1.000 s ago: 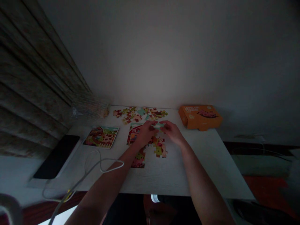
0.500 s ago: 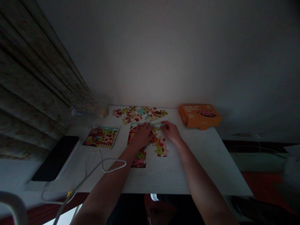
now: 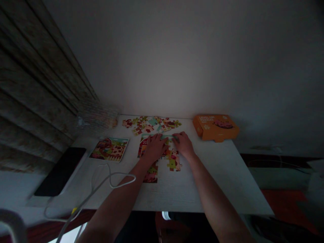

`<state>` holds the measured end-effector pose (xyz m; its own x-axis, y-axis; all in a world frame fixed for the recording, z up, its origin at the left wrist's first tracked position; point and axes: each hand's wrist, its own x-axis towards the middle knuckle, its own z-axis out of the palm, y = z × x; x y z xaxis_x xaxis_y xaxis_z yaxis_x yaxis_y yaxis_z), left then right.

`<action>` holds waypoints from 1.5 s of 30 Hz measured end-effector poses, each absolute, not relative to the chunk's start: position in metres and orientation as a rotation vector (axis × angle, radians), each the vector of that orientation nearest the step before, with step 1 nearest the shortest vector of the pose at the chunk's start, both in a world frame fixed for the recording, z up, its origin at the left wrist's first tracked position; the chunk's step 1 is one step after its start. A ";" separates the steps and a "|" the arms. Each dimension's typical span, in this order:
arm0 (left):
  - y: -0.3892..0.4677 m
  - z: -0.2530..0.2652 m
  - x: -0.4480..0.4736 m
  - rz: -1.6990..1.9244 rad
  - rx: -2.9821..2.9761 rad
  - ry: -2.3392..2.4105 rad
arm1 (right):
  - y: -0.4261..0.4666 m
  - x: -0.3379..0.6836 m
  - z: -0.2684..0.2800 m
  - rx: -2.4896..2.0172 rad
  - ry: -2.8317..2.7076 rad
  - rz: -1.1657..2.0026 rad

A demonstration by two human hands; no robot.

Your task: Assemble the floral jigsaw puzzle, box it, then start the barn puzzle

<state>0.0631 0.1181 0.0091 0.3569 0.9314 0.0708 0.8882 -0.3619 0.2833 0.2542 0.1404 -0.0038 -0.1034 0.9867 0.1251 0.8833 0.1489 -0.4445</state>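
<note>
A partly joined jigsaw puzzle with a farm picture lies on the white table. My left hand rests across its middle, fingers spread and lying on the pieces, and covers part of the picture. At the upper right edge of the puzzle is my right hand. Its fingers are stretched over the pale green top strip, apart from each other. Just behind both hands lies a spread of loose puzzle pieces. Dim light hides which pieces lie under the fingertips.
The farm picture card lies to the left. Beyond it are a black phone-like device and a white cable looping over the table. An orange puzzle box stands at the back right, and a clear plastic bag at the back left.
My right hand has shifted slightly left and its curled fingers have straightened onto the puzzle's top edge. My left hand stays nearly in place. The view has tilted slightly.
</note>
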 end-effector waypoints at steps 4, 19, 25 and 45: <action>0.118 0.012 0.065 0.313 2.432 1.666 | 0.140 0.255 -0.003 -1.776 -2.060 0.357; 0.166 0.012 0.026 0.695 2.163 1.788 | 0.148 0.276 -0.006 -1.630 -1.864 0.600; 0.203 0.017 0.027 0.568 2.132 1.976 | 0.151 0.284 -0.011 -1.591 -1.782 0.552; 0.247 0.018 -0.013 0.254 1.987 2.247 | 0.148 0.282 -0.013 -1.584 -1.790 0.603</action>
